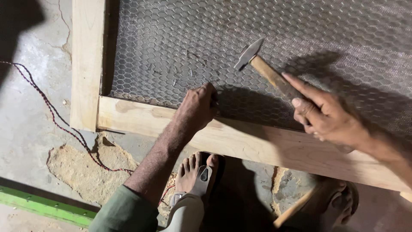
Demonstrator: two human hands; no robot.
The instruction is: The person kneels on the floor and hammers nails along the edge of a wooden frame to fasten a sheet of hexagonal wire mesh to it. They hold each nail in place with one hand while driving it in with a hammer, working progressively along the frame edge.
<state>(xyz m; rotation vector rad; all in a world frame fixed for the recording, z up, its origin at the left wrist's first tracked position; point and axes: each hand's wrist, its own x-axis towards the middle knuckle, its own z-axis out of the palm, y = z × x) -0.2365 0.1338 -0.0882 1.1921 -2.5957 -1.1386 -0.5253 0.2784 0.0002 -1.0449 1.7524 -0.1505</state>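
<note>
My right hand (328, 116) grips the wooden handle of a hammer (262, 65), whose metal head is raised above the wire mesh (257, 38). My left hand (198, 106) rests with closed fingers on the mesh at the inner edge of the wooden frame (253, 141). Whether it pinches a nail is hidden by the fingers. The hexagonal mesh lies stretched over the frame, which sits flat on the floor. The hammer head hangs a short way up and to the right of my left hand.
A vertical frame board (87, 60) joins the lower one at the left. A red and black twisted wire (51, 114) runs over the cracked concrete floor. My sandalled feet (197, 172) stand below the frame. A green bar (43, 206) lies at bottom left.
</note>
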